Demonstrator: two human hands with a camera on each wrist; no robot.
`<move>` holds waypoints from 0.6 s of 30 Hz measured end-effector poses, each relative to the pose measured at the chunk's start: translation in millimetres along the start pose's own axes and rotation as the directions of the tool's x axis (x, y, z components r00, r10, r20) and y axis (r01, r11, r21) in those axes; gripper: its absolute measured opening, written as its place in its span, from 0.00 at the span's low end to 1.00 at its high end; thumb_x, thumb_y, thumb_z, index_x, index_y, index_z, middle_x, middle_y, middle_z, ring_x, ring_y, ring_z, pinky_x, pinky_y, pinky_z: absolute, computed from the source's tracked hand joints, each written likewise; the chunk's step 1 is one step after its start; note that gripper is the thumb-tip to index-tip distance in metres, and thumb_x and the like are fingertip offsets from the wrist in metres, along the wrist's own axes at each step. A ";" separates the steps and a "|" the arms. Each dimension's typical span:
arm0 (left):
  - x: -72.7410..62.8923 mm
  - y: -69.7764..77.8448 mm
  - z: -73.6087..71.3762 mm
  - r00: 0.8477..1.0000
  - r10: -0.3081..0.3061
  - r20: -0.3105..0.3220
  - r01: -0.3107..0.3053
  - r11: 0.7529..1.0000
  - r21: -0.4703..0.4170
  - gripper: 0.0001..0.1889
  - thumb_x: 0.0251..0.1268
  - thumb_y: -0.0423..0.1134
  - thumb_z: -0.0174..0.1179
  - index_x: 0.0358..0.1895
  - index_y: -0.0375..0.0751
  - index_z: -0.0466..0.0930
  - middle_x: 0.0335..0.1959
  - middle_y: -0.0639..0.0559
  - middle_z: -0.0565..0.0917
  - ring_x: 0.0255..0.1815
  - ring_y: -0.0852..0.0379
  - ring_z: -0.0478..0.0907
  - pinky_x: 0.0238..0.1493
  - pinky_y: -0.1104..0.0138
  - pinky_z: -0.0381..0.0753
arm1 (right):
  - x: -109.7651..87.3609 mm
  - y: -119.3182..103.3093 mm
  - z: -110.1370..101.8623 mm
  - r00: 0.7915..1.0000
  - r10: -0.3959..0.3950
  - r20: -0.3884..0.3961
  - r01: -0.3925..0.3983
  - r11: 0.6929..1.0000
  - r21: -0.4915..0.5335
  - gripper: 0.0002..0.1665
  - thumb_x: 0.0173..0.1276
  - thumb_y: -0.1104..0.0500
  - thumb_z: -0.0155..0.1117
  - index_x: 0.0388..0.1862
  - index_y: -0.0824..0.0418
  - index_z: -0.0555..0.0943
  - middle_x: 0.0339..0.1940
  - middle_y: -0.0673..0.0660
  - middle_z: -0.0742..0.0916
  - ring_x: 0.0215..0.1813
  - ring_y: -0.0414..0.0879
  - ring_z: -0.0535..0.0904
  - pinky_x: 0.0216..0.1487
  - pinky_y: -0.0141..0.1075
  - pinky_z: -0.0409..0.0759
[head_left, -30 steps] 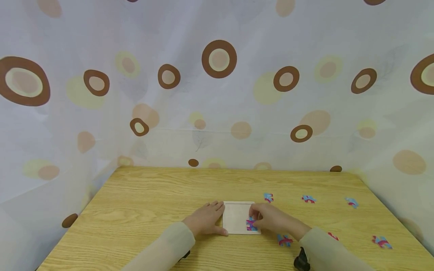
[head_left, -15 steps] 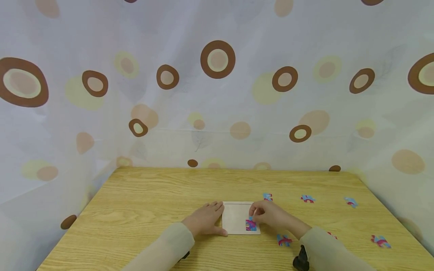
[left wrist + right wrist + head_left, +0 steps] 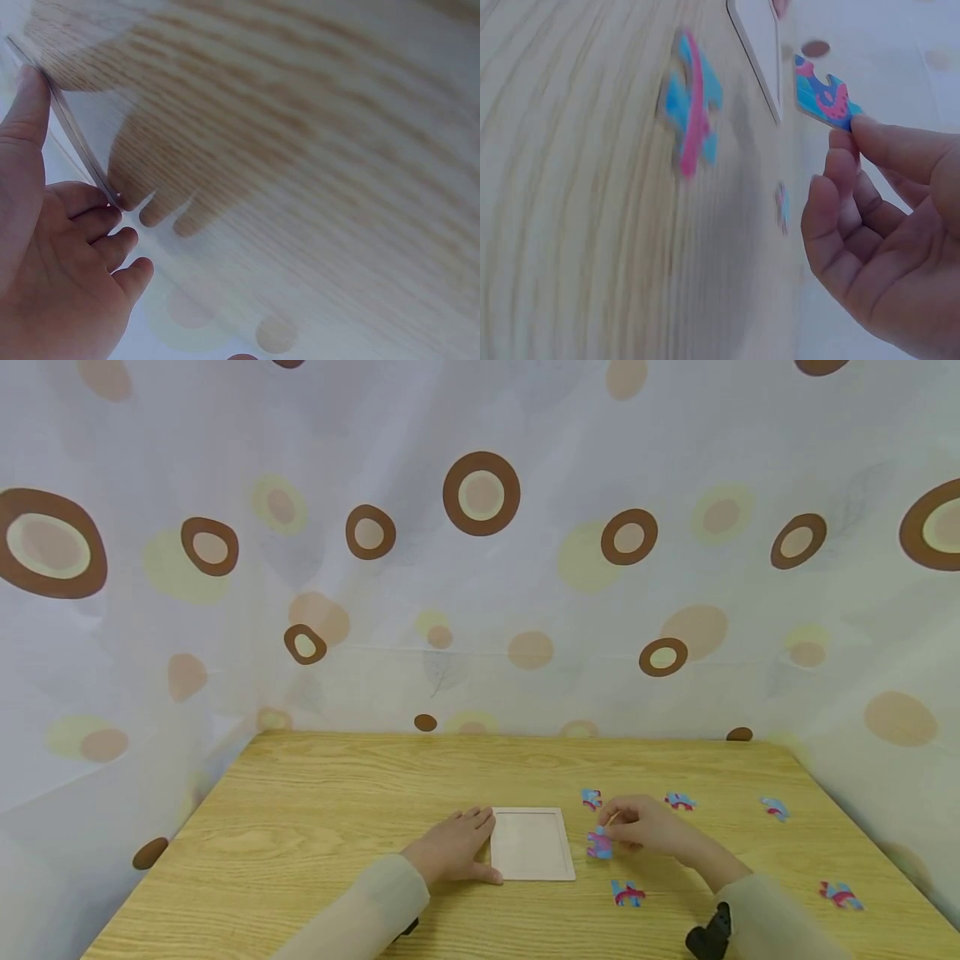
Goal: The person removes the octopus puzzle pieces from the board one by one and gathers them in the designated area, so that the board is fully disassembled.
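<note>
My right hand (image 3: 645, 823) pinches a blue and pink puzzle piece (image 3: 823, 94) by one corner between thumb and fingertips, just right of a white puzzle tray (image 3: 531, 845). In the right wrist view the piece is held up off the table. My left hand (image 3: 455, 847) rests with straight fingers along the tray's left edge, its thumb at the near corner. The left wrist view shows this palm (image 3: 71, 277) with the fingertips right at the tray's edge. Nothing lies inside the tray's raised border.
Around my right hand lie loose puzzle pieces: one nearby in front (image 3: 627, 893), one behind the hand (image 3: 592, 799), others farther right, such as a piece (image 3: 841, 895) near the table's right side. A patterned curtain (image 3: 480, 610) hangs behind the wooden table (image 3: 322, 827).
The right hand has moved right, carrying the puzzle piece from over the tray's near right corner to beside the tray. The left hand has stayed at the tray's edge.
</note>
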State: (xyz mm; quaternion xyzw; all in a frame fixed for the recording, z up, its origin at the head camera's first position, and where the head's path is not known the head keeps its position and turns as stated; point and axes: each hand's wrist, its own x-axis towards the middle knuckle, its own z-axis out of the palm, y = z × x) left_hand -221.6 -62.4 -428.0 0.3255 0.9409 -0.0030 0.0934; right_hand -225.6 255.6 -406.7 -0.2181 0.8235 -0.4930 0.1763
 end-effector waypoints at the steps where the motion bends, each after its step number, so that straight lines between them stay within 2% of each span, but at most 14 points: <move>1: 0.2 -0.3 0.5 1.000 0.001 -0.001 -0.001 1.000 0.001 0.46 0.55 0.68 0.49 0.70 0.39 0.55 0.70 0.48 0.56 0.70 0.52 0.51 0.67 0.62 0.53 | -5.3 3.0 -5.7 1.000 0.009 0.004 -0.009 1.000 0.007 0.10 0.68 0.61 0.57 0.40 0.69 0.76 0.23 0.55 0.77 0.22 0.42 0.66 0.22 0.33 0.68; 6: 1.3 -1.1 2.3 1.000 0.005 -0.003 -0.005 1.000 0.007 0.46 0.55 0.69 0.49 0.70 0.39 0.55 0.70 0.48 0.56 0.70 0.52 0.51 0.67 0.61 0.53 | -38.9 17.9 -35.7 0.997 0.045 0.057 -0.047 0.998 0.042 0.12 0.70 0.61 0.54 0.44 0.72 0.75 0.26 0.54 0.76 0.23 0.42 0.67 0.23 0.34 0.69; 10: 0.6 -0.1 1.1 1.000 0.009 -0.004 -0.009 1.000 0.009 0.46 0.55 0.68 0.49 0.70 0.39 0.55 0.70 0.48 0.56 0.70 0.52 0.51 0.67 0.61 0.53 | -72.3 30.7 -60.1 0.992 0.060 0.109 -0.070 0.994 0.082 0.13 0.72 0.63 0.49 0.45 0.74 0.73 0.26 0.53 0.76 0.24 0.40 0.68 0.23 0.34 0.71; 14: -0.9 1.8 -2.3 1.000 0.008 0.001 -0.008 1.000 -0.012 0.45 0.56 0.67 0.50 0.70 0.38 0.55 0.70 0.48 0.57 0.70 0.52 0.52 0.67 0.61 0.53 | -107.6 44.7 -82.0 0.988 0.085 0.128 -0.098 0.990 0.099 0.12 0.73 0.64 0.46 0.45 0.74 0.72 0.27 0.50 0.78 0.26 0.38 0.72 0.26 0.33 0.75; 18: -2.2 3.4 -4.2 1.000 0.007 0.008 -0.006 0.999 -0.035 0.45 0.57 0.66 0.51 0.70 0.38 0.55 0.70 0.48 0.57 0.70 0.53 0.52 0.67 0.61 0.53 | -141.7 58.7 -99.0 0.984 0.083 0.160 -0.106 0.984 0.140 0.12 0.73 0.67 0.43 0.45 0.73 0.73 0.27 0.46 0.78 0.25 0.36 0.71 0.23 0.30 0.72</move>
